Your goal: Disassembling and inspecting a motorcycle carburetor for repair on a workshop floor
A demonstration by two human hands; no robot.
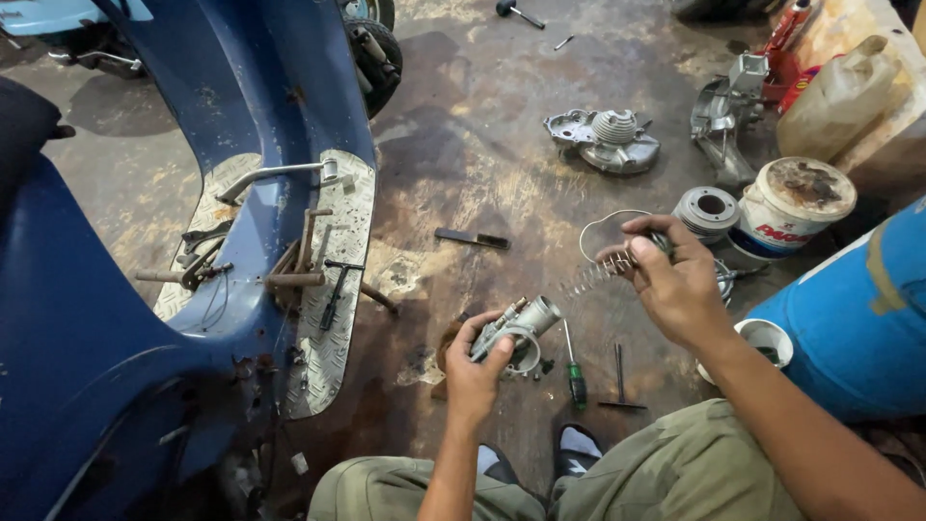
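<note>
Count, floor and hands: 2 hands, left hand (475, 374) and right hand (675, 285). 1 carburetor (522, 328). 1 coil spring (595, 274). 1 green-handled screwdriver (574, 371). 1 T-handle wrench (620, 379). 1 engine casing (605, 140). 1 blue scooter (125, 318). 1 white paint bucket (791, 205). 1 beige jerrycan (837, 101). 1 blue drum (863, 314). 1 hammer (518, 12).

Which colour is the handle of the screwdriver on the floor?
Green, seen in the head view: the screwdriver lies near the left hand.
</note>
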